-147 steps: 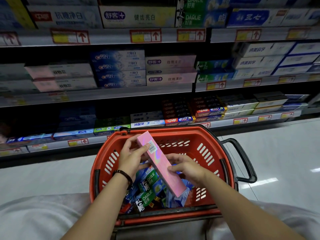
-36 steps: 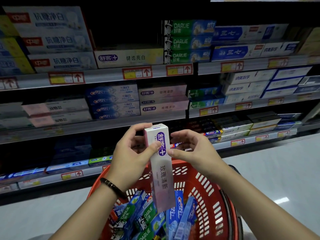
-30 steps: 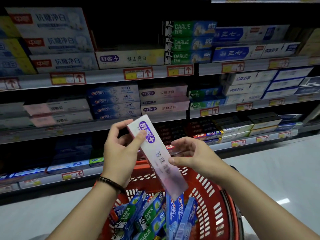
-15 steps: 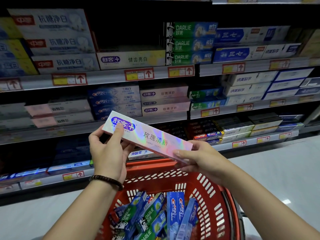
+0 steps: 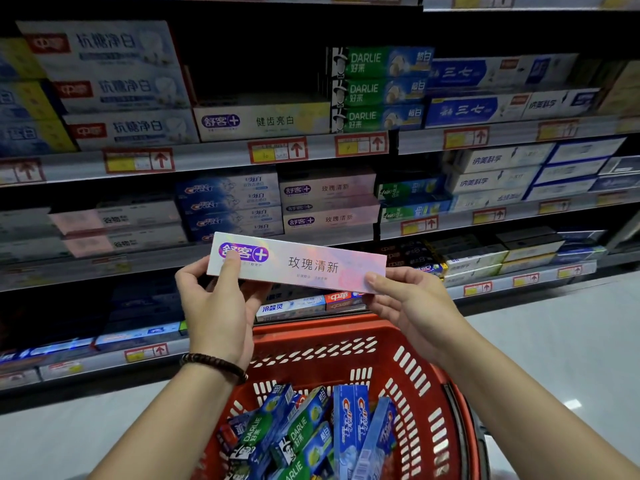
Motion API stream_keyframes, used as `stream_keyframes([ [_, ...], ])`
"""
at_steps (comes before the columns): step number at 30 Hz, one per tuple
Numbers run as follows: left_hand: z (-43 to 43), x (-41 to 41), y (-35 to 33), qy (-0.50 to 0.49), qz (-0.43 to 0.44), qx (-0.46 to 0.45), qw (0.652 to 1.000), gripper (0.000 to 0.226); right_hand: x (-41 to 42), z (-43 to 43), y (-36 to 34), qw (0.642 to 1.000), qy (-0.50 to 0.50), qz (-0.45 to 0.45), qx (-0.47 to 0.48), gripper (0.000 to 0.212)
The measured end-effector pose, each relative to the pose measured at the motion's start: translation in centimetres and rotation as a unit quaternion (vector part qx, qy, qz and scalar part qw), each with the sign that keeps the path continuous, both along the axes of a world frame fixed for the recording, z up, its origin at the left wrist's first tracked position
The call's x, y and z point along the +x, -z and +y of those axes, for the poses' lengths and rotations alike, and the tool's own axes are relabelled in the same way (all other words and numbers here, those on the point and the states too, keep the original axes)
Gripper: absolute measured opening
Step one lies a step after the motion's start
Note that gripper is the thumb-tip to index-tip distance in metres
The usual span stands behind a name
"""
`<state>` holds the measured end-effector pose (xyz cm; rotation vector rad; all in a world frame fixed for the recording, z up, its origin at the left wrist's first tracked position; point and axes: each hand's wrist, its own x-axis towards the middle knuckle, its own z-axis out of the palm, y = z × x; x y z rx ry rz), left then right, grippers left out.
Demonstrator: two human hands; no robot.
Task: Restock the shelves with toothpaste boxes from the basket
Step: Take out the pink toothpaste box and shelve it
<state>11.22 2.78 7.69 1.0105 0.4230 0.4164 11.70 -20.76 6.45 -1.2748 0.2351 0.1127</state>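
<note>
While both hands clasp its ends, left hand [image 5: 221, 306] and right hand [image 5: 412, 306], the pink toothpaste box [image 5: 298, 266] spans their grip.

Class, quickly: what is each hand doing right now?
Left hand: closed on the left end of the pink toothpaste box.
Right hand: closed on the same box's right end.

Behind and above the left hand [image 5: 218, 306]: shelves [image 5: 214, 155] stacked with toothpaste boxes, matching pink boxes [image 5: 329, 202] lying flat just above. Below both hands, on pale floor [image 5: 554, 341]: red basket [image 5: 408, 362] with boxes inside.
</note>
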Motion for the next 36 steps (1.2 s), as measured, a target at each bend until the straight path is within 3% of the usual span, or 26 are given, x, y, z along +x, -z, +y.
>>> stream_keyframes([
  [7, 0.3, 0.4, 0.7, 0.008, 0.027, 0.057, 0.998, 0.017, 0.5, -0.8, 0.2, 0.997, 0.069, -0.039, -0.01, 0.013],
  [18, 1.1, 1.2, 3.1, 0.029, 0.061, 0.27, 0.96, 0.007, 1.6, -2.2, 0.7, 0.98, 0.152, -0.11, -0.069, 0.011],
  [21, 1.0, 1.2, 3.2, 0.04, 0.049, 0.291, 0.955, 0.008, 1.9, -2.5, 0.6, 0.978, 0.158, -0.117, -0.065, 0.014],
  [26, 0.4, 0.9, 3.2, 0.053, 0.03, 0.292, 0.954, 0.028, 2.1, -2.6, 0.6, 0.973, 0.176, -0.119, -0.088, 0.014],
  [36, -0.5, 0.4, 2.5, 0.063, 0.0, 0.305, 0.95, 0.029, 1.8, -3.1, -0.2, 0.953, 0.23, -0.142, -0.14, 0.013],
])
